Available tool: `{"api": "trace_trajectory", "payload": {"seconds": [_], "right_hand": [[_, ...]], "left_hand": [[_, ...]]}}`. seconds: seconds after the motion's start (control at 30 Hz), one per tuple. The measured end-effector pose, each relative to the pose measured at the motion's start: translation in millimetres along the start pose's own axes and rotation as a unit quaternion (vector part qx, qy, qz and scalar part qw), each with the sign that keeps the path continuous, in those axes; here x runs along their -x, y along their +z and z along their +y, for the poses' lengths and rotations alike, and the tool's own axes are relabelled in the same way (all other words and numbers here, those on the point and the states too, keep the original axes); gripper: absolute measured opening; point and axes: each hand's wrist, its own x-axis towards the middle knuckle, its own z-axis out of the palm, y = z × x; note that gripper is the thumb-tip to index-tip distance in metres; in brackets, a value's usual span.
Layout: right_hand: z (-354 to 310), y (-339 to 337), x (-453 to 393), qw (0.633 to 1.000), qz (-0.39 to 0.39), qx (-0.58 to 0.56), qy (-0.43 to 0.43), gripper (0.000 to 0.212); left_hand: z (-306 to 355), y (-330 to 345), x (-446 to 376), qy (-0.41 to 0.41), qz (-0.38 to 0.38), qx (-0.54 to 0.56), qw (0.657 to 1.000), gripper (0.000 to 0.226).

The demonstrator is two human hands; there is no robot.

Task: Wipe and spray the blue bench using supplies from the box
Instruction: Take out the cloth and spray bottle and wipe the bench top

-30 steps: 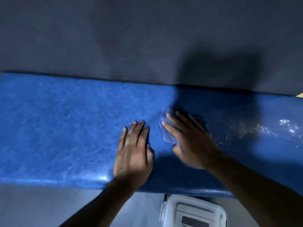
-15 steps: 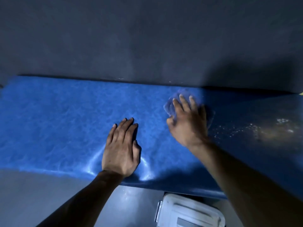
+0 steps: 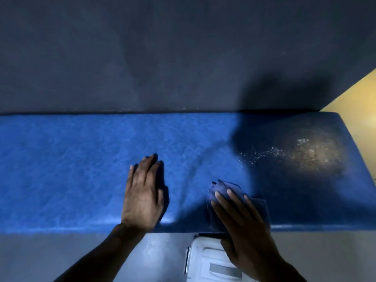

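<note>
My right hand [image 3: 239, 218] presses flat on the cloth [image 3: 225, 190], fingers straight and together; the cloth pokes out past my fingertips, at the bench's [image 3: 71, 159] near edge. The bench runs long left to right under both palms. My left hand [image 3: 143, 195] lies flat beside it, fingers together, pointing away. Droplets [image 3: 264, 153] glisten beyond my right hand. The box [image 3: 203, 261] sits below my right wrist.

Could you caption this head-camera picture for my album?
Right hand wipes blue bench with cloth; left hand rests flat.
</note>
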Motion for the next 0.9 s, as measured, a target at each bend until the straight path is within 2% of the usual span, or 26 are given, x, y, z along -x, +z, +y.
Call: {"api": "trace_trajectory", "payload": {"seconds": [0.13,0.27,0.43,0.67,0.8,0.9], "right_hand": [[40,-13,-27,0.993,-0.041,0.043,-0.099,0.087],[82,-19,-69,0.987,-0.063,0.049,-0.138,0.079],[115,-22,-112,0.996,-0.034,0.04,-0.077,0.074],[152,-23,-180,0.999,-0.029,0.037,-0.01,0.077],[150,-25,-195,0.995,-0.054,0.017,0.081,0.08],[147,-26,-180,0.988,-0.035,-0.011,0.153,0.079]], "left_hand": [[47,20,-14,0.042,0.003,0.085,0.996,0.067],[93,52,-26,0.016,0.003,0.082,0.997,0.068],[110,71,-28,0.001,-0.011,-0.036,0.999,0.07],[113,76,-30,-0.006,0.007,-0.059,0.998,0.072],[112,78,-30,-0.002,0.016,-0.061,0.998,0.071],[114,78,-30,-0.001,0.014,-0.071,0.997,0.07]]}}
